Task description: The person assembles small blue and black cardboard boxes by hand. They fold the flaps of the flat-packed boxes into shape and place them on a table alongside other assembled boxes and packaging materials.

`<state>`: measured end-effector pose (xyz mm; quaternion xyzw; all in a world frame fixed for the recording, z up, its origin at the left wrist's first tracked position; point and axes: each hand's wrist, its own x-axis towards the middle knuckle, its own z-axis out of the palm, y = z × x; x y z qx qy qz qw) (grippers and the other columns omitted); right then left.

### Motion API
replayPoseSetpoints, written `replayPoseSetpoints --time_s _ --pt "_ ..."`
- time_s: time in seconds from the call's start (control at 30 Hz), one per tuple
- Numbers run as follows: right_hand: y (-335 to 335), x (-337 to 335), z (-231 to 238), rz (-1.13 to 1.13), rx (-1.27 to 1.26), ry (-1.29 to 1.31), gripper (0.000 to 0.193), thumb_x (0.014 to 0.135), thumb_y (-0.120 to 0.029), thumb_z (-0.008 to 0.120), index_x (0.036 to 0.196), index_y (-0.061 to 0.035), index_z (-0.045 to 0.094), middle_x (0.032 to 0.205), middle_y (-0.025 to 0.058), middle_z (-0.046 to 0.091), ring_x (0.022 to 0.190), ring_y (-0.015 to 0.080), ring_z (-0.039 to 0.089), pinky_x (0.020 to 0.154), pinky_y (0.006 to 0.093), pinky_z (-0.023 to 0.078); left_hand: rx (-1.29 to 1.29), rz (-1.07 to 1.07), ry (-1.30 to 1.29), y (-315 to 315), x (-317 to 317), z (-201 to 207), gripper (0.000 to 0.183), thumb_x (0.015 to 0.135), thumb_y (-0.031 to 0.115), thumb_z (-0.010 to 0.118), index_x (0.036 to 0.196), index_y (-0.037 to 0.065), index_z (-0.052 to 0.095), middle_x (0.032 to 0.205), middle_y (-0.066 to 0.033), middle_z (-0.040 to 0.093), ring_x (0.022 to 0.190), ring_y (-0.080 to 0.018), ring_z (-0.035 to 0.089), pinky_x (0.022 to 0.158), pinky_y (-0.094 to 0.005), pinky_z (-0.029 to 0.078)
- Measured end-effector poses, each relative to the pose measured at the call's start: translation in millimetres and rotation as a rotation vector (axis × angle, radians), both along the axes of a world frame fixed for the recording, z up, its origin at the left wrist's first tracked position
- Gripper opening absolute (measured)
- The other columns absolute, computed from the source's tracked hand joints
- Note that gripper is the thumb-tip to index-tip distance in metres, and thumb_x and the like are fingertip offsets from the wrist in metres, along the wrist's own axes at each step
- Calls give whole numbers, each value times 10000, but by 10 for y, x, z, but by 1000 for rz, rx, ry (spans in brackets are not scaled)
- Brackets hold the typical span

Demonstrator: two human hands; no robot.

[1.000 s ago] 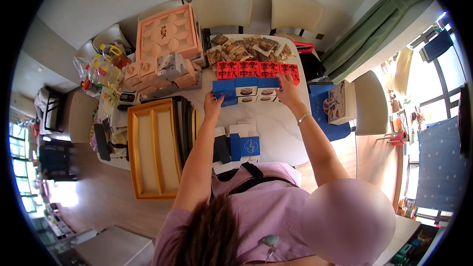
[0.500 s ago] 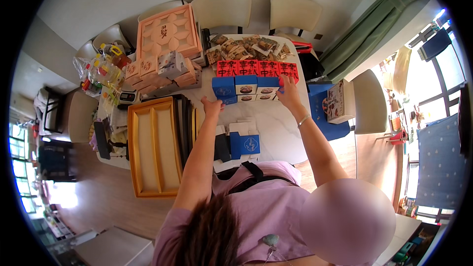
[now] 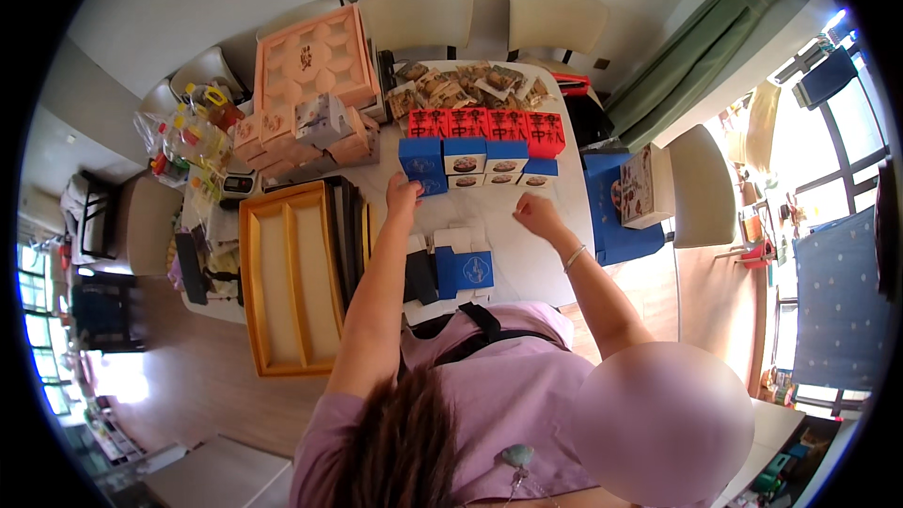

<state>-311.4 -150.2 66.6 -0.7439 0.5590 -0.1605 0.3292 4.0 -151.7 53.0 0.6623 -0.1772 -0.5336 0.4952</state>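
Observation:
Small blue and white boxes [image 3: 464,162] stand in two stacked layers across the table, several side by side, with round food pictures on their fronts. My left hand [image 3: 404,192] is at the near left corner of the stack, against a blue box [image 3: 420,160], its thumb apart from the fingers. Short of the stack's right end hangs my right hand [image 3: 539,215], fingers curled in, touching no box; nothing shows in it. Red boxes with black lettering [image 3: 487,124] form a row right behind. Nearer me lie blue and white carton pieces [image 3: 465,272] beside a black piece [image 3: 420,275].
Gold divided trays [image 3: 289,287] lean over the table's left edge. Behind them rise pink boxes [image 3: 310,61], with bottles [image 3: 199,136] farther left. Wrapped packets [image 3: 470,85] are heaped at the back. A printed box [image 3: 647,190] sits on a chair at the right.
My right hand has come off the stack's right end and drawn back toward me, its fingers curling. My left hand has moved slightly up against the left box. The view has shifted a little.

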Motion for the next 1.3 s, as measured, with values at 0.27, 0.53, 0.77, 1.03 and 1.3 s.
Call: replayPoseSetpoints --time_s 0.27,0.53,0.77,1.03,1.3 --pt "673 211 -337 -65 903 -206 349 865 -259 694 1101 -12 626 962 131 681 823 214 697 606 343 577 281 -608 -497 812 -114 -270 351 768 129 602 1090 -6 576 834 -155 677 546 -287 637 498 -378 516" --pt "880 393 -220 -90 796 -156 353 855 -193 693 1125 22 622 947 121 687 766 205 696 605 324 575 293 -605 -496 1363 -411 -246 597 756 243 707 1243 -33 499 1048 -213 646 905 -280 663 679 -359 551" --pt "737 335 36 -55 674 -471 182 861 -130 684 992 -3 685 866 56 689 751 132 656 628 281 555 106 -412 -259 1277 -377 -110 480 808 315 772 1131 10 590 948 -104 648 782 -183 617 653 -295 505" --pt "462 388 1144 -265 390 -926 102 901 -161 669 901 -59 664 786 -32 634 699 47 560 648 204 459 -314 -360 1 967 -365 1303 144 945 221 623 991 86 637 872 28 617 770 -83 570 661 -236 455" --pt "778 716 1667 -152 -8 -778 436 943 -185 625 1277 18 429 1045 77 634 864 126 586 727 260 486 -621 -103 -100 913 -781 1635 251 979 210 568 1143 24 536 1008 -29 605 885 -93 549 762 -250 455"
